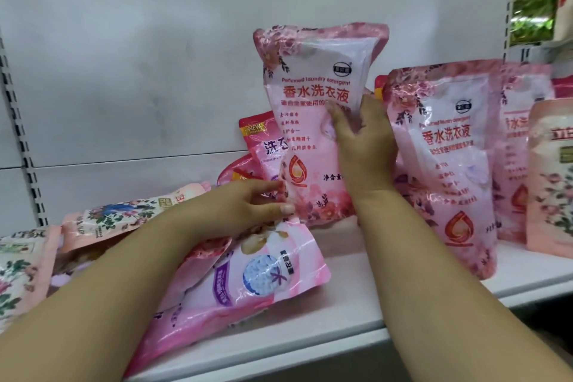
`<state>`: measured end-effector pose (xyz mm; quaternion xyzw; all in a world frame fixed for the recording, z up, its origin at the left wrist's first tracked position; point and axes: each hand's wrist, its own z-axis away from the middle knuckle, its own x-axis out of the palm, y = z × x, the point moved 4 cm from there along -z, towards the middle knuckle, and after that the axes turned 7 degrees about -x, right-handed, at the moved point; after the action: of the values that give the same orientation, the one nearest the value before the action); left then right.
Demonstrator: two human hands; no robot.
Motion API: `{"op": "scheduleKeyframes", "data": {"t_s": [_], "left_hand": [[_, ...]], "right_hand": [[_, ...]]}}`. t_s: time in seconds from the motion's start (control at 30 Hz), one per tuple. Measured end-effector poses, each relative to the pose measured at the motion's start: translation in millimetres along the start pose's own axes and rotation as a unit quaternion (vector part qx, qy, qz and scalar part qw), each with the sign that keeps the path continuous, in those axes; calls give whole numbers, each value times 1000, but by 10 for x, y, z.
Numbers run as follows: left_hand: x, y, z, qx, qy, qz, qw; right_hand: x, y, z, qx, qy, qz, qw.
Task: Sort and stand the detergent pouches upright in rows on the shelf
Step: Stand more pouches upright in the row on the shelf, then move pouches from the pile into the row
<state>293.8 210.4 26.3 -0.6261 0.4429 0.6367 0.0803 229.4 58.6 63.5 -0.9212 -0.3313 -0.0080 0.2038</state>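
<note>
Pouch (313,121) stands tilted mid-shelf (356,313), right hand (362,146) gripping its side, left hand (248,211) pinching its bottom corner; loosed now, I'd judge it flops toward nine o'clock onto the lying pouches (235,285); soft base.

The right hand (361,136) covers part of the red lettering on the upright pink pouch (313,121), and its fingers (336,116) blur there. Behind that pouch, a darker pink pouch (263,146) shows only its left part. At the right edge a pale floral pouch (550,177) is cut off (so is the floral one (18,270) at the left edge). Small print on every pouch is unreadable
</note>
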Motion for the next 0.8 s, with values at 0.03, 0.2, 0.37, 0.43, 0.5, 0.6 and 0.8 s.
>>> {"op": "scheduleKeyframes", "data": {"t_s": [0.03, 0.2, 0.37, 0.43, 0.5, 0.6, 0.8], "left_hand": [[-7, 1, -3, -12, 8, -37, 999], [-33, 15, 25, -21, -1, -59, 998], [-32, -17, 40, -40, -36, -50, 997], [8, -13, 28, -29, -61, -62, 996], [71, -3, 1, -17, -96, -73, 993], [113, -28, -52, -17, -146, -108, 983], [94, -64, -81, -23, -149, -132, 980]], "right_hand": [[5, -5, 0, -27, -5, 34, 999], [113, 202, 62, -24, -73, 131, 988], [267, 412, 268, 138, -145, -61, 978], [221, 460, 295, 198, -122, -67, 970], [188, 499, 289, 240, -120, -53, 962], [215, 586, 310, 278, -136, -50, 950], [251, 656, 315, 233, -100, 62, 965]]}}
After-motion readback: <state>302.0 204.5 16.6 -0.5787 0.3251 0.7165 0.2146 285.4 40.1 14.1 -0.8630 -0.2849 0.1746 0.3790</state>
